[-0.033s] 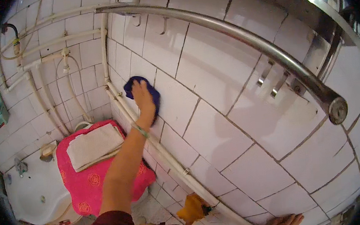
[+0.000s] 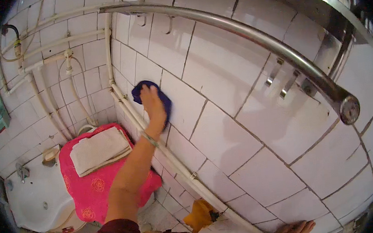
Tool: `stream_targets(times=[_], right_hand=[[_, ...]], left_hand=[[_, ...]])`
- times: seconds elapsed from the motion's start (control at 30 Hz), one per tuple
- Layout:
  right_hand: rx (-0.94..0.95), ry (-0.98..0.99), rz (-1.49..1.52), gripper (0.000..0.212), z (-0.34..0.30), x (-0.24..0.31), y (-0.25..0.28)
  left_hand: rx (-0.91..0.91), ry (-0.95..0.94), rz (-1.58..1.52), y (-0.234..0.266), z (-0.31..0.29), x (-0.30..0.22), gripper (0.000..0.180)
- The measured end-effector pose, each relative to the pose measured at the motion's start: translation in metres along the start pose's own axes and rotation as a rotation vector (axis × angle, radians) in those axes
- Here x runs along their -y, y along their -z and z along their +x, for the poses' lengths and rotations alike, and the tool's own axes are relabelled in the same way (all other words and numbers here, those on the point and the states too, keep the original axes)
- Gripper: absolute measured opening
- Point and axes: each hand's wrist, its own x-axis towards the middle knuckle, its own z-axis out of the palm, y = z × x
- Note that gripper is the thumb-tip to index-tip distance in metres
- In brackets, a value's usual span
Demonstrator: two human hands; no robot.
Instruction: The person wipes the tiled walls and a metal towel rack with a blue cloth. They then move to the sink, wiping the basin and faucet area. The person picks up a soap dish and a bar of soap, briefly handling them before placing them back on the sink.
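Pressed flat over dark blue cloth (image 2: 167, 103), fingers extended and slightly apart, no pinch visible: left hand (image 2: 154, 106). Surroundings, largest to smallest: white tiled wall (image 2: 223, 78), in contact with dark blue cloth just beside pale pipe (image 2: 179, 164); long metal rail (image 2: 241, 29), across upper view; pink cover (image 2: 97, 201), beside white sink (image 2: 30, 196); folded pale cloth (image 2: 99, 149), on pink cover; right hand (image 2: 294, 230), partly cropped, fingers extended against tile, nothing seen in grasp. Judged as wiping under way: only 1 patch covered at this instant; dark joints and small marks left elsewhere; cannot tell which tiles already wiped.
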Motion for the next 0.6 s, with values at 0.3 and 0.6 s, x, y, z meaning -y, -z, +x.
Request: stream_targets(times=[0.3, 0.6], right_hand=[[0.054, -0.084, 0.074, 0.041, -0.002, 0.012, 0.001], [0.048, -0.066, 0.165, 0.041, -0.016, -0.006, 0.0]], left_hand=[[0.304, -0.544, 0.139, 0.031, -0.229, -0.093, 0.049], [1.268, -1.075, 0.197, 0.051, -0.418, -0.153, 0.022]])
